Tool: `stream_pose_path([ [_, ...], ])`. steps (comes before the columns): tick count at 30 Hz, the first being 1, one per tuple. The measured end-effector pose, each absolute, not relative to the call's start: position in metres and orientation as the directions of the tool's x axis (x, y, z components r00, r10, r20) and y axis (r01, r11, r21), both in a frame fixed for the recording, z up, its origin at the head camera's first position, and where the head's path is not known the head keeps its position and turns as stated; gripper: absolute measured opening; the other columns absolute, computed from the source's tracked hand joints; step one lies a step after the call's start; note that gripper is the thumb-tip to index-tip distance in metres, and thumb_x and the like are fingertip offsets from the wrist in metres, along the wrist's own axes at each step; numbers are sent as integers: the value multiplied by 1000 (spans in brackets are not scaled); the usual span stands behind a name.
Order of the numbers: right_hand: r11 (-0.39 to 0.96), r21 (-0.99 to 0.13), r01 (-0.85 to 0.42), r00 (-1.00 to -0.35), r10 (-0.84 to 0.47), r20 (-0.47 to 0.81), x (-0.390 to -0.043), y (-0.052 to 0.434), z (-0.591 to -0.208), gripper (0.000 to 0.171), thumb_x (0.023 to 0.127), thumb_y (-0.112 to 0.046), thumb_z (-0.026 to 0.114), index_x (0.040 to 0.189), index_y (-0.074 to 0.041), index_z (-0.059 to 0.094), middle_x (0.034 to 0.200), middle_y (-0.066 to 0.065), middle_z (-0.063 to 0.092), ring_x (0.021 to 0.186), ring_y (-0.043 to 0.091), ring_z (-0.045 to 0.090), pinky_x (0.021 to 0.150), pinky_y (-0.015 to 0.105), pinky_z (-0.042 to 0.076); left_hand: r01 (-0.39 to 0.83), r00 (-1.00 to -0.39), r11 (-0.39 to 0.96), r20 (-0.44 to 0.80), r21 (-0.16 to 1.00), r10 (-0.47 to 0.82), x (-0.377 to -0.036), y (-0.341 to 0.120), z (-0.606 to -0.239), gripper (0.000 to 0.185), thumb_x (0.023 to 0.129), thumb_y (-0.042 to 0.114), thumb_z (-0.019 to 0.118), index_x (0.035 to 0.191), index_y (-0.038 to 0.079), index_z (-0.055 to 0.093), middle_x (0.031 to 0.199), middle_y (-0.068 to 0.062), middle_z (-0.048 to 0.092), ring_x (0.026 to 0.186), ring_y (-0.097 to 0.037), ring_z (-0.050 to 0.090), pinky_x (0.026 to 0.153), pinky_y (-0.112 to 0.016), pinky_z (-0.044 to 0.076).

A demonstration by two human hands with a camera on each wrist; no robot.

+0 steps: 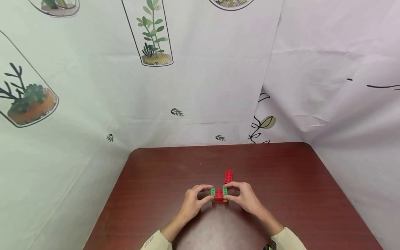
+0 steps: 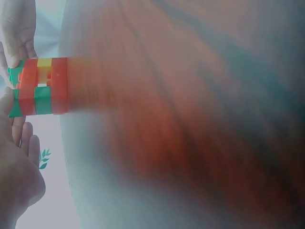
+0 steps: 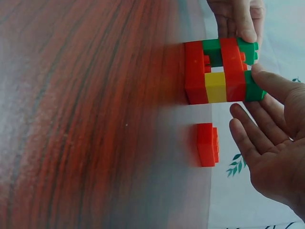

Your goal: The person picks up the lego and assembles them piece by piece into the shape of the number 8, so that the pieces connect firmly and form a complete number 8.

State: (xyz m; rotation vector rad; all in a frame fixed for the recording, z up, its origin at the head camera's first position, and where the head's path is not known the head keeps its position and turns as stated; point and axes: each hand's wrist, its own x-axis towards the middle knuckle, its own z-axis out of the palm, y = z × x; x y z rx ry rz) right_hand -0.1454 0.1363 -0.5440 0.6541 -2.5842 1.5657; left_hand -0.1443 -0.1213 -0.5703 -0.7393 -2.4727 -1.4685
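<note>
A small stack of toy building bricks stands on the table between both hands. In the right wrist view its lower red brick [image 3: 194, 78] carries a yellow brick [image 3: 216, 88] and a green brick [image 3: 213, 50] with a gap between them. An upper red brick [image 1: 219, 194] bridges those two. On top, one at each end, sit a left green brick [image 1: 213, 191] and a right green brick [image 1: 225, 191]. My left hand [image 1: 191, 204] pinches the left green brick between thumb and finger. With thumb and index finger, my right hand [image 1: 247, 198] pinches the right one.
A loose red brick [image 1: 229, 176] lies just behind the stack, studs up. The dark wooden table [image 1: 156, 180] ends at a white, plant-printed cloth [image 1: 200, 86] behind it and along both sides.
</note>
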Motion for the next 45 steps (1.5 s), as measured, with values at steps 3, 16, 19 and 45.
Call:
stream_pose_path([
  [3,378,-846,-375,-908,-334,253,-146,137,-545,30,84,-11,92,110,-4,79,102,3,78,85,22,77,72,35,63,495,-862,388,385,777,330,-144,-122,-569,35,91,29,85,124,21,77,116,8,76,108,-15,70,89,-49,60],
  [16,317,-849,-423,-879,-372,299,-149,154,-546,52,85,-18,92,130,-2,72,120,11,77,98,35,73,84,41,61,514,-852,412,393,752,345,-143,-123,-570,39,91,28,86,126,15,76,118,8,75,110,-15,69,91,-46,59],
  [19,315,-846,-430,-884,-338,323,-153,164,-546,55,86,-15,91,134,-1,70,125,15,75,101,39,71,85,39,61,505,-856,402,382,764,350,-143,-124,-570,42,91,27,86,129,13,75,121,8,75,112,-15,69,93,-45,58],
  [45,448,-846,-289,-928,-348,133,-211,178,-564,63,90,6,81,148,7,56,143,25,63,127,43,62,101,56,53,482,-865,373,361,793,349,-141,-124,-567,43,93,26,85,131,12,73,123,4,75,115,-25,70,96,-48,57],
])
